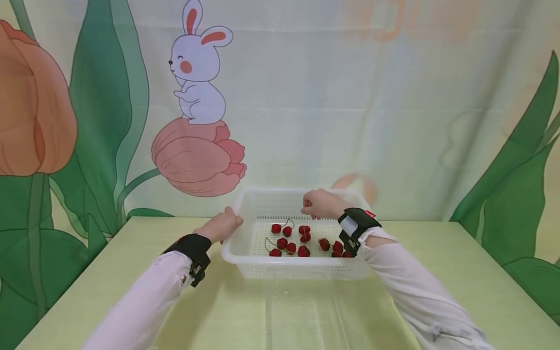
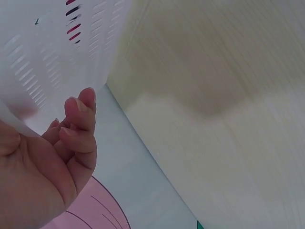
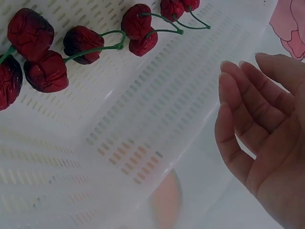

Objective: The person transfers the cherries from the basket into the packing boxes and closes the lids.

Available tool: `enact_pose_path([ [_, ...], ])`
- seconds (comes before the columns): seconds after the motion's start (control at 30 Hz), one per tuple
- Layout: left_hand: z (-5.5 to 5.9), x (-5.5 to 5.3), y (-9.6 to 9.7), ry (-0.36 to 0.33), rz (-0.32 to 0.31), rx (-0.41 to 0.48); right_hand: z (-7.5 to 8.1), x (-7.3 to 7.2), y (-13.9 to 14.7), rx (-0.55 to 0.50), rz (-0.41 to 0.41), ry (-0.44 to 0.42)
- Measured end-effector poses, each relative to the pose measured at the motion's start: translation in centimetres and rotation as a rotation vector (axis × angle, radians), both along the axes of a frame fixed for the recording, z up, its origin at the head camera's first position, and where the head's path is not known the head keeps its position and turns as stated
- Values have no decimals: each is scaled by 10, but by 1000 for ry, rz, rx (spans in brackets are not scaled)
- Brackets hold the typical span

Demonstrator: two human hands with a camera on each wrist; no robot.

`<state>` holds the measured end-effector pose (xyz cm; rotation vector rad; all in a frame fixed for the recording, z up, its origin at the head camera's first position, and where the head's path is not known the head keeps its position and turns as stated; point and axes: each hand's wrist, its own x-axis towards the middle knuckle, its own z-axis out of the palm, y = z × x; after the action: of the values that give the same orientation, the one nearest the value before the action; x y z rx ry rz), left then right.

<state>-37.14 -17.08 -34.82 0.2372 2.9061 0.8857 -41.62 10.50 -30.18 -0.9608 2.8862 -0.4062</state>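
White basket (image 1: 297, 261) is gripped at its rim by the left hand (image 1: 222, 225), the right hand (image 1: 323, 203) relaxed and free.

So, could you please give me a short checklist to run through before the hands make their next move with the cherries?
1. Left hand steadying the basket: ok, it grips the left side at the rim.
2. Right hand free: ok, it holds nothing, fingers loosely curled near the far rim.
3. Basket upright: ok, its opening faces up.
4. Visible cherries inside the basket: ok, they lie on its slotted floor.
5. Every cherry fully visible from the head view: not ok, the near rim partly hides some.
6. Basket bottom flat on the table: cannot tell, the underside is hidden.
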Motion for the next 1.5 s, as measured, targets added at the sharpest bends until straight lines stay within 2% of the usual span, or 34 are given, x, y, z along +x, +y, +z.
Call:
enact_pose_path([
  [0.33, 1, 2, -1, 22, 2, -28, -4, -1, -6, 35, -25, -43],
  [0.43, 1, 3, -1, 39, -5, -43, -5, -1, -9, 72, -34, -29],
  [0.6, 3, 3, 1, 29, -6, -38, -9, -3, -13, 121, -50, -38],
  [0.83, 1, -1, 0, 30, -1, -39, -17, -8, -11, 117, -25, -66],
  [0.97, 3, 3, 2, 13, 27, -45, -27, -9, -11, 104, -48, -55],
  [1.1, 4, 6, 3, 42, 14, -68, -36, -10, -10, 116, -57, -40],
  [1.23, 3, 6, 4, 58, 13, -81, -37, -9, -12, 131, -60, -59],
  [1.5, 2, 4, 2, 37, 39, -50, -42, -12, -14, 145, -49, -63],
])
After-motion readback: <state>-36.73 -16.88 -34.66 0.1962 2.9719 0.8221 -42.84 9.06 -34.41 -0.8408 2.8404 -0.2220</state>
